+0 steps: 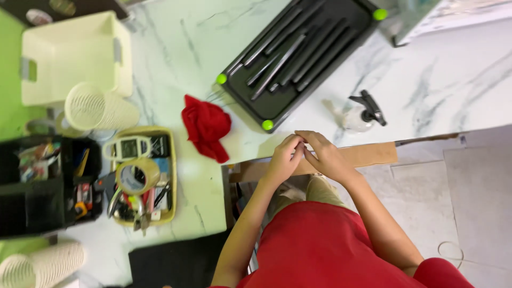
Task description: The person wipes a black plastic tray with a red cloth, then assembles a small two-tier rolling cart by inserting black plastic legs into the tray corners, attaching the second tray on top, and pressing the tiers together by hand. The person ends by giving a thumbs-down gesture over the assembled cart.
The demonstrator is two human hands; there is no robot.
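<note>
While 2 hands, left point(282, 160), right point(324, 156), pinch together, grasp unclear, 1 red cloth point(206, 127) nearby.

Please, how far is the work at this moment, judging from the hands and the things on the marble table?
Laid out: dark metal rods in the black tray with green corners; the crumpled red cloth and clear spray bottle with black trigger lie untouched. In hand: left hand and right hand meet fingertip to fingertip at the table edge; anything pinched between them is too small to tell. What remains cannot be judged.
</note>
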